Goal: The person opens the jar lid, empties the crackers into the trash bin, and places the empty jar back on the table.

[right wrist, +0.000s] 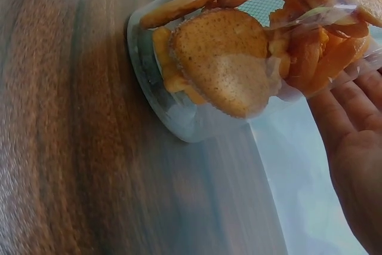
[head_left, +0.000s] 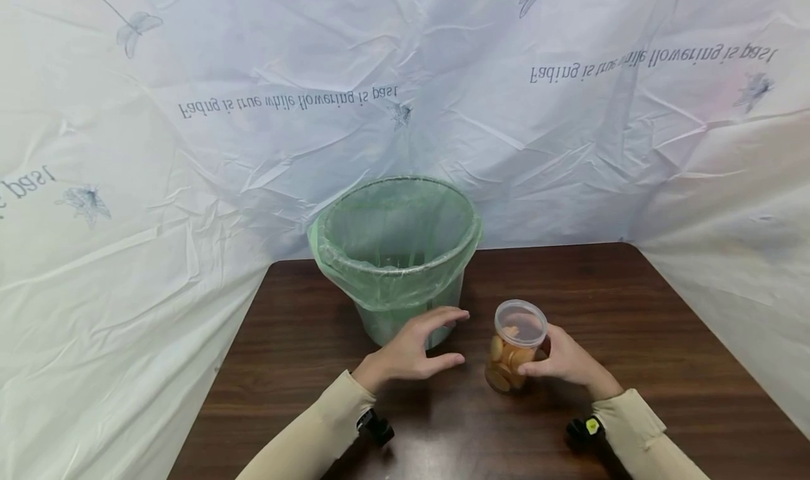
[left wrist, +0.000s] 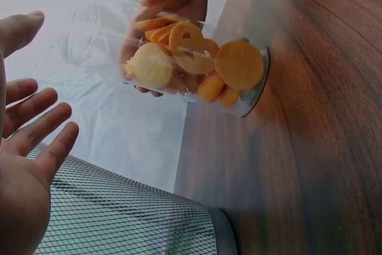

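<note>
A clear plastic jar (head_left: 510, 360) holds orange-brown biscuits (left wrist: 191, 58), some round and one with cut-out holes. My right hand (head_left: 566, 359) grips it from the right side, thumb across the front. The jar tilts slightly; whether its base touches the table I cannot tell. In the right wrist view a large round biscuit (right wrist: 221, 61) shows through the wall near the base. My left hand (head_left: 414, 346) is held to the jar's left, thumb and fingers spread apart with nothing between them. The left wrist view shows its palm and fingers (left wrist: 51, 141) apart from the jar.
A mesh waste bin (head_left: 380, 318) lined with a green plastic bag (head_left: 405, 287) stands at the table's back, just beyond my left hand. The dark wooden table (head_left: 633, 311) meets white printed sheeting (head_left: 443, 135) at the back and sides.
</note>
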Tool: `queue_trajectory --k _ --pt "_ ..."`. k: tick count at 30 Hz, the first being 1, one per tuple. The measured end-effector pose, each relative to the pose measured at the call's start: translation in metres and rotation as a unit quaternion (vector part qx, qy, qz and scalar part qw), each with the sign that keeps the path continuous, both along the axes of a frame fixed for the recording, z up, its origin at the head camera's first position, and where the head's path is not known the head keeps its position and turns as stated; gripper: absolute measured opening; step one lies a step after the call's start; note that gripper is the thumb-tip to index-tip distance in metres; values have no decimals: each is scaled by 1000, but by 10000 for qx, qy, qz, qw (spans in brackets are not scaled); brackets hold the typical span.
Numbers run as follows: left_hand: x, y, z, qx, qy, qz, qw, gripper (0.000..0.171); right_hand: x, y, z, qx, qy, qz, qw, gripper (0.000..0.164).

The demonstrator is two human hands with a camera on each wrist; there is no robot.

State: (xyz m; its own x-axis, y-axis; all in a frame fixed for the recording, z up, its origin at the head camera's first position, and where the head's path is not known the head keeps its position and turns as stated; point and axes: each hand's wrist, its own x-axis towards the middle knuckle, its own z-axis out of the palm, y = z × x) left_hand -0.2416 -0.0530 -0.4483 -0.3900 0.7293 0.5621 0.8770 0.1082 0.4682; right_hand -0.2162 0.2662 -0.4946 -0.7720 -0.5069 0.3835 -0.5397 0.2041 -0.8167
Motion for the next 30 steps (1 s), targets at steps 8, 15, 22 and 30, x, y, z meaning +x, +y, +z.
queue_trajectory --k 8,15,22,30 --pt "-2 6 1 107 -55 -108 9999 66 0 -2 -1 -17 -69 36 10000 74" --pt "-3 10 -1 13 -142 -75 9999 67 0 -1 -3 -14 -55 32 10000 75" --pt "3 16 10 15 -312 -98 9995 68 -1 0 -5 110 -34 -32 9999 76" --pt "20 19 39 49 -306 -198 9993 62 -2 0 -7 141 31 10 9999 78"
